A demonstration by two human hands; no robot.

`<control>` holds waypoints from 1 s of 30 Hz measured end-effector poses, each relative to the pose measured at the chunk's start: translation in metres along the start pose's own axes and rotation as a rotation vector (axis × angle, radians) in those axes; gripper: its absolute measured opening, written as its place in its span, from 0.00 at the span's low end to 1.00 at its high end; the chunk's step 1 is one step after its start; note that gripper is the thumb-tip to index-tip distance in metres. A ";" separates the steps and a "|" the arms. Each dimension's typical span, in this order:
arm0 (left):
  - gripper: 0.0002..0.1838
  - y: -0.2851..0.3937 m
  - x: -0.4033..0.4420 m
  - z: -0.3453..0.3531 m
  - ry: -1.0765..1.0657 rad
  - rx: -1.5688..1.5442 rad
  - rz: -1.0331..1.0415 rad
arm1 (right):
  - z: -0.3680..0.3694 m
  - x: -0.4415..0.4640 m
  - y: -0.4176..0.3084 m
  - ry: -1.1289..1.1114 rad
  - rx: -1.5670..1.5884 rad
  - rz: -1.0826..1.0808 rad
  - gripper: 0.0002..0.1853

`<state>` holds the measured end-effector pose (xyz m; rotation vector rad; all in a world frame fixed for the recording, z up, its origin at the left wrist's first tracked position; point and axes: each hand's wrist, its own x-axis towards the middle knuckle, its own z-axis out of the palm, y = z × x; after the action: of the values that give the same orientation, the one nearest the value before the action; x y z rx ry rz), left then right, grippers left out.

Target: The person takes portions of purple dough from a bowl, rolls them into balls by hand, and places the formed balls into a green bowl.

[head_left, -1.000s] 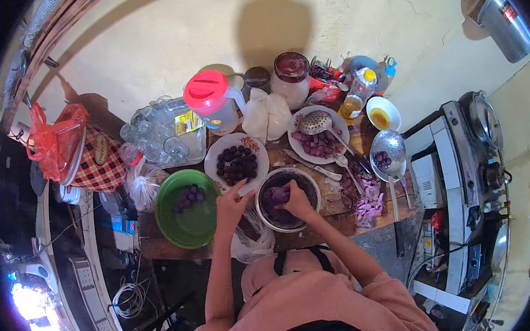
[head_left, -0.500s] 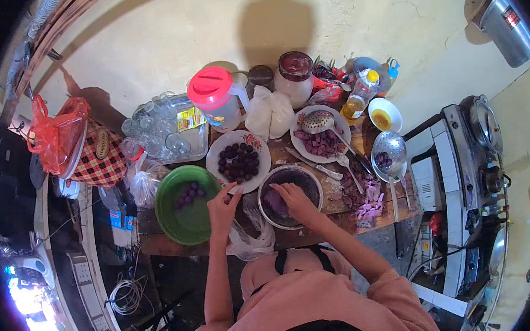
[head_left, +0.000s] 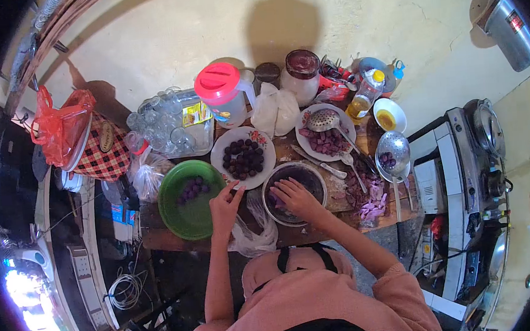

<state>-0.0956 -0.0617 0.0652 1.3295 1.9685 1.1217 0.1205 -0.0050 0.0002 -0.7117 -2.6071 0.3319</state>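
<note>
My left hand (head_left: 224,209) is raised between the green basin (head_left: 186,223) and the metal bowl (head_left: 323,192), thumb and forefinger apart, with nothing visible between them. Inside the metal bowl my right hand (head_left: 297,199) reaches down onto purple dough (head_left: 276,200), its fingers spread over it. Several purple balls (head_left: 194,187) lie in the green basin. Behind the hands, a flowered plate (head_left: 264,139) holds many dark balls (head_left: 243,159). A clear plastic bag (head_left: 254,237) lies at the table edge below the bowl.
Behind stand a pink-lidded jug (head_left: 226,97), a glass tray (head_left: 205,142), white bags (head_left: 275,110) and an oil bottle (head_left: 365,97). To the right are a plate of purple chunks (head_left: 325,141), purple peelings (head_left: 372,198), a strainer (head_left: 393,147) and a stove (head_left: 459,127).
The view has shifted slightly. My right hand has gone from gripping the purple dough to resting over it with spread fingers. My left hand stays raised beside the bowl.
</note>
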 end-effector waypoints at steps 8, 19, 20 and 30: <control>0.15 0.001 -0.001 0.009 0.085 -0.108 -0.038 | 0.006 -0.003 0.005 0.060 0.024 -0.058 0.23; 0.24 0.003 -0.004 0.015 -0.017 -1.147 -0.673 | 0.003 0.005 0.004 0.261 0.046 0.073 0.23; 0.23 0.001 -0.003 0.017 -0.007 -1.249 -0.720 | 0.000 0.005 0.002 0.251 0.033 0.085 0.23; 0.13 -0.009 -0.002 0.022 0.098 -1.480 -0.883 | -0.013 0.001 0.000 0.139 -0.019 0.069 0.23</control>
<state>-0.0824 -0.0571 0.0454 -0.3393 0.9295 1.5279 0.1257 -0.0031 0.0122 -0.8032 -2.4625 0.2682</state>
